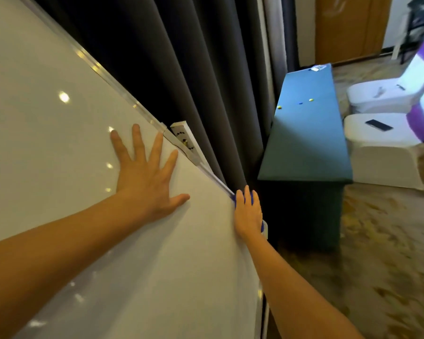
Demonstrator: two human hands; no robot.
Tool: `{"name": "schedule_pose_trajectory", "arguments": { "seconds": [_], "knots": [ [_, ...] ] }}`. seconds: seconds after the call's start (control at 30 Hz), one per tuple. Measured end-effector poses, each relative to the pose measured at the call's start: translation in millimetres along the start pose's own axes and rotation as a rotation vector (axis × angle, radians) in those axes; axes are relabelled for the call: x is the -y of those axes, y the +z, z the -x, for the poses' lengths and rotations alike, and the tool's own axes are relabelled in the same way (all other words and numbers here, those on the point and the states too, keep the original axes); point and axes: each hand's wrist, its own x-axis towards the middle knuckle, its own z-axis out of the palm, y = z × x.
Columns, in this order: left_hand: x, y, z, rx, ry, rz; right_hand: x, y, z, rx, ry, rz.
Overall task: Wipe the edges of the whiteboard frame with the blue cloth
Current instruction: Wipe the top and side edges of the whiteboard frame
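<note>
The whiteboard [47, 148] fills the left of the view, tilted, with its metal frame edge [123, 94] running from the upper left down to the right. My left hand [146, 174] lies flat on the board surface, fingers spread. My right hand [247, 211] grips the board's right frame edge with the blue cloth [249, 197] wrapped under its fingers; only small bits of blue show between the fingers and below the palm.
Dark curtains [194, 69] hang right behind the board. A white bracket [184, 139] sits on the frame above my right hand. A teal-covered table [306, 133] stands to the right, with white covered chairs [382, 138] beyond it, on patterned carpet.
</note>
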Motion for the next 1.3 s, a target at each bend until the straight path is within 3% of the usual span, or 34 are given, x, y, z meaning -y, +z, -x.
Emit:
{"name": "schedule_pose_trajectory", "arguments": {
  "seconds": [0.1, 0.13, 0.27, 0.37, 0.4, 0.53, 0.63, 0.7, 0.83, 0.9, 1.0, 1.13, 1.3],
  "knots": [
    [-25, 10, 10, 0.017, 0.04, -0.018, 25, 1, -6, -0.028, 0.213, -0.217],
    [-31, 12, 12, 0.024, 0.028, -0.024, 43, 6, -4, -0.006, 0.177, -0.28],
    [-48, 19, 10, 0.011, -0.021, -0.03, 98, 39, 11, 0.135, -0.282, -0.477],
    [-59, 27, 6, 0.036, 0.04, -0.035, 66, 43, -1, 0.105, -0.408, -0.254],
    [-61, 32, 5, 0.045, 0.056, -0.049, 40, 42, -7, 0.093, -0.366, -0.189],
    [-64, 55, -6, 0.041, 0.044, -0.081, -59, 37, -24, 0.163, 0.125, -0.147],
    [-84, 69, -1, 0.068, 0.162, -0.037, -59, 52, -19, 0.155, 0.314, -0.354],
    [-102, 76, 11, 0.127, 0.239, -0.004, -39, 62, -18, 0.143, 0.314, -0.474],
    [-131, 92, 31, 0.187, 0.344, 0.032, 10, 79, -13, 0.223, -0.114, -0.407],
    [-137, 96, 32, 0.194, 0.349, 0.013, 9, 86, -10, 0.229, -0.213, -0.351],
    [-141, 103, 30, 0.186, 0.371, -0.052, -35, 89, -15, 0.094, -0.027, -0.33],
    [-137, 112, 30, 0.205, 0.396, -0.089, -62, 98, -31, 0.075, 0.357, -0.565],
    [-136, 118, 30, 0.181, 0.41, -0.118, -64, 104, -36, 0.076, 0.406, -0.494]
  ]
}}
